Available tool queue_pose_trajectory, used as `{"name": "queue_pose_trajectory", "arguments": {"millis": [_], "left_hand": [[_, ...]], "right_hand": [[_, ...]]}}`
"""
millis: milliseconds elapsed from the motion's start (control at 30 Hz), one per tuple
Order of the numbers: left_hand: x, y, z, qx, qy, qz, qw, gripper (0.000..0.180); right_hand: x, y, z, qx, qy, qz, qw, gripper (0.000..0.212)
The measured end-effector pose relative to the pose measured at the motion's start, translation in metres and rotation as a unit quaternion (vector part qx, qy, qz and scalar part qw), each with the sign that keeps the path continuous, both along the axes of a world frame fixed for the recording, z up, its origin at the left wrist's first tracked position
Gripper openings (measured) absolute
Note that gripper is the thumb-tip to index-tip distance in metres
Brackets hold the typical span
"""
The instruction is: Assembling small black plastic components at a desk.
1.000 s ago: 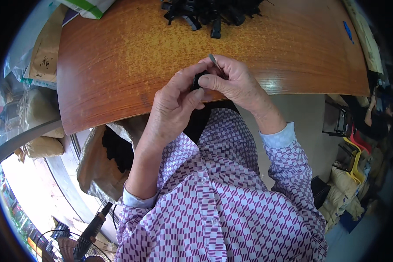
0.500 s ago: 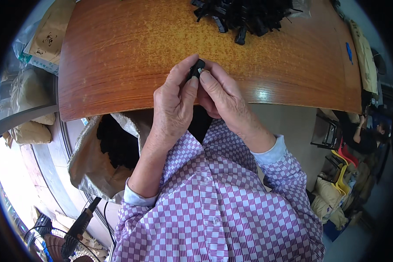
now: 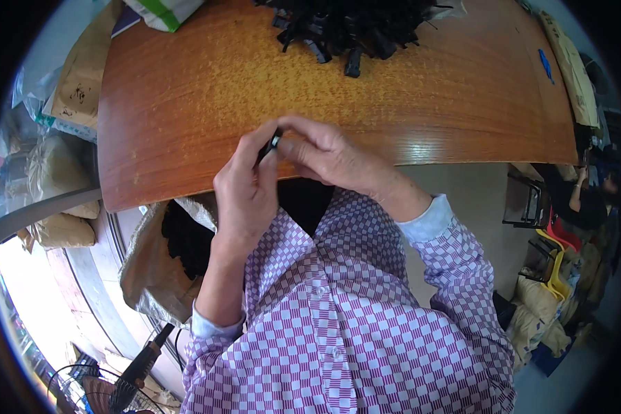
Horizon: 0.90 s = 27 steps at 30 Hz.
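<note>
A small black plastic piece (image 3: 264,150) with a pale, shiny spot is held over the table's near edge. My left hand (image 3: 245,186) is closed around it, thumb and fingers pinching its sides. My right hand (image 3: 334,157) meets it from the right, with curled fingers and thumb at the piece's upper end. Some blur lies over the fingertips, and they hide most of the piece, so its exact kind does not show. Farther off on the table lies a heap of similar black plastic parts (image 3: 352,62).
The brown wooden table (image 3: 186,131) spans the view ahead. An open woven sack (image 3: 145,276) of black material stands below its edge, left of me. A fan (image 3: 127,379) is at lower left. A blue object (image 3: 546,66) lies at the table's right. Chairs (image 3: 555,272) stand beyond.
Both hands have moved left and slightly toward me, keeping the black piece between them. My view has shifted a little, and a white and green bag now shows at the table's far left.
</note>
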<state>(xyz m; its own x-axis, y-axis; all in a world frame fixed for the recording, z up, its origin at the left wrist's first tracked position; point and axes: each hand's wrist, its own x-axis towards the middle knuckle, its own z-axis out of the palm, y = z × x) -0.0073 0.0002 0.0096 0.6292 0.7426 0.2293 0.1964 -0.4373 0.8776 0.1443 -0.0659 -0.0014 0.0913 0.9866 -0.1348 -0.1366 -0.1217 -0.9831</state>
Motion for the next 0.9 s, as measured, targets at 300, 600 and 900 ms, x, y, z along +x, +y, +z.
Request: {"name": "queue_pose_trajectory", "arguments": {"millis": [300, 600, 900], "left_hand": [[-0.147, 0.022, 0.002, 0.078, 0.252, 0.202, 0.943, 0.03], [-0.163, 0.028, -0.02, 0.148, 0.368, 0.158, 0.904, 0.032], [-0.001, 0.007, 0.018, -0.492, -0.048, -0.133, 0.859, 0.049]], "right_hand": [[0.1, 0.007, -0.014, -0.043, -0.665, -0.189, 0.721, 0.045], [0.113, -0.027, -0.015, -0.069, -0.635, -0.216, 0.739, 0.023], [0.051, -0.042, 0.006, 0.256, -0.611, -0.07, 0.746, 0.036]]}}
